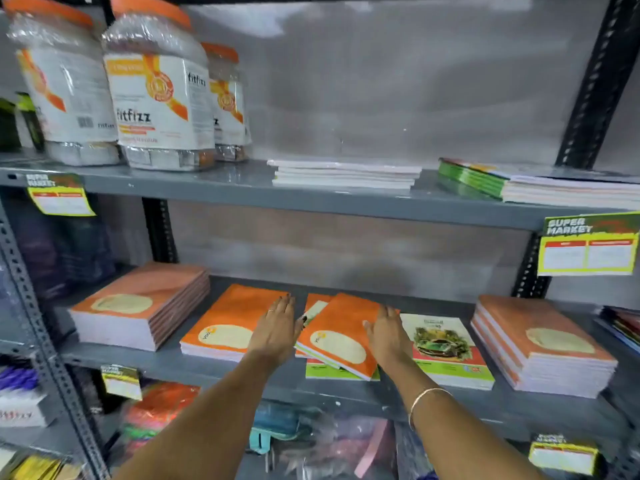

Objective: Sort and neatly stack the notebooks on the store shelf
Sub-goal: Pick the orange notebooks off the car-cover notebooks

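Grey metal shelf (pixel 221 370): tilted orange-covered notebook (pixel 341 336) lies between both hands. Left hand (pixel 278 323) flat, fingers spread, beside its left edge. Right hand (pixel 389 336) open, resting at its right edge.

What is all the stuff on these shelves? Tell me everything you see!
jars: three, clear with orange lids, top shelf left.
white notebooks: one stack, top shelf middle.
green notebooks: one stack, top shelf right.
orange notebooks: neat stacks at the left and right ends of the middle shelf, a low pile and crooked ones between.
car notebook: one, green and red, middle shelf.
price tags: several, yellow, on shelf edges.
hands: left and right, open, flat beside the crooked notebooks.
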Demonstrator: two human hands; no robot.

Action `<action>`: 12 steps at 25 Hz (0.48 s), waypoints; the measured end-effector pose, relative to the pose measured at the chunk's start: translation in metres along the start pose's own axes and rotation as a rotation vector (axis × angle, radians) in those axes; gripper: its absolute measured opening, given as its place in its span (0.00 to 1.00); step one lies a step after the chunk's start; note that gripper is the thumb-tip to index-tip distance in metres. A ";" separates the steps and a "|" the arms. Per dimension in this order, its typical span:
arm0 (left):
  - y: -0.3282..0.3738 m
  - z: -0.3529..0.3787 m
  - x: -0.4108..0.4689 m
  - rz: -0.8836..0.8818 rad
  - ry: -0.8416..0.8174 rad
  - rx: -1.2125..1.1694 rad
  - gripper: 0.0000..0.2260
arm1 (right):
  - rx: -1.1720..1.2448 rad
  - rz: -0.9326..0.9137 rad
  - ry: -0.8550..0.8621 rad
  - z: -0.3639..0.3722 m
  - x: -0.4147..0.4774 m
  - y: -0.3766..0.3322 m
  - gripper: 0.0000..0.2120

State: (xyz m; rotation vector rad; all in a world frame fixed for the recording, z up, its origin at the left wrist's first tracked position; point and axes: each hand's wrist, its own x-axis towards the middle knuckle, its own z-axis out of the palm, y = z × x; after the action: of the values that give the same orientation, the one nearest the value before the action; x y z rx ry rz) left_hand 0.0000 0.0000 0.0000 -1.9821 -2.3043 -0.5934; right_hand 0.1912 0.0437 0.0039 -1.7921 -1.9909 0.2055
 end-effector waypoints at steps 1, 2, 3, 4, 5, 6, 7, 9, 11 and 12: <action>0.001 0.007 0.009 -0.057 -0.078 -0.068 0.24 | 0.042 0.099 -0.036 0.004 0.007 0.002 0.20; 0.000 0.016 0.018 -0.086 -0.110 -0.104 0.22 | 0.073 0.164 -0.044 0.010 0.013 0.005 0.16; -0.002 0.027 0.028 -0.133 -0.130 -0.146 0.21 | 0.094 0.221 -0.053 0.019 0.020 0.009 0.14; -0.003 0.033 0.038 -0.162 -0.171 -0.163 0.19 | 0.108 0.282 -0.066 0.026 0.027 0.012 0.13; -0.004 0.041 0.048 -0.188 -0.217 -0.182 0.18 | 0.136 0.329 -0.085 0.035 0.033 0.014 0.13; -0.004 0.048 0.056 -0.209 -0.261 -0.198 0.17 | 0.172 0.387 -0.105 0.041 0.036 0.015 0.13; -0.005 0.054 0.066 -0.231 -0.294 -0.220 0.17 | 0.193 0.440 -0.105 0.049 0.042 0.018 0.13; -0.004 0.064 0.084 -0.259 -0.368 -0.270 0.17 | 0.243 0.570 -0.102 0.059 0.051 0.022 0.14; -0.002 0.076 0.101 -0.292 -0.394 -0.358 0.17 | 0.267 0.670 -0.097 0.069 0.057 0.024 0.14; 0.000 0.080 0.105 -0.310 -0.412 -0.387 0.17 | 0.272 0.716 -0.091 0.071 0.056 0.024 0.14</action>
State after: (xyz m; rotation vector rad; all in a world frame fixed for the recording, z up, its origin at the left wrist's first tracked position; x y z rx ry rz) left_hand -0.0018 0.1243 -0.0447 -2.0735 -2.9799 -0.7617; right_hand 0.1796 0.1149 -0.0555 -2.2503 -1.2110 0.7467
